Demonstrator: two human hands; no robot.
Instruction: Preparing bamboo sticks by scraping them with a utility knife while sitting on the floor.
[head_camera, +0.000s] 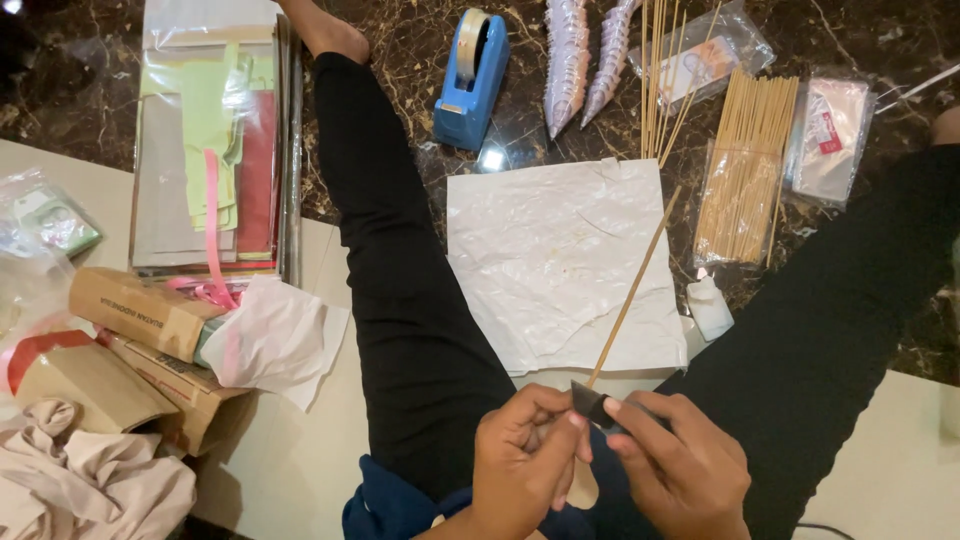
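Hands are seen low in the head view, above the lap of a person seated on a dark marbled floor (420, 40). Left hand (520, 465) is curled, thumb and fingertips pinched on a small dark piece (592, 404). Right hand (685, 465) is likewise partly closed, thumb and forefinger gripping the same dark piece from the other side. The lower end of a thin wooden stick (632, 290) is met by that piece; the stick is tilted up and away to the right, crossing over a crumpled white sheet (555, 260) laid flat between the two black-clad legs. Whether the stick itself is pinched by either hand cannot be told.

Surroundings noted:
- Blue tape dispenser (470, 78) beyond the sheet, near the left leg (400, 270).
- Two stacks of silvery cones (585, 55) just right of the dispenser.
- Bundle of wooden skewers (745, 170) in a clear bag, right of the sheet; loose sticks beside it.
- Small clear packets (830, 135) further right.
- Pile of coloured paper sheets (210, 140) with pink ribbon at far left.
- Brown cardboard boxes (140, 340) and white tissue (275, 340) below that pile.
- Beige cloth (90, 480) at the lower left corner.

The path between the hands and the left-hand supplies is blocked by the left leg.
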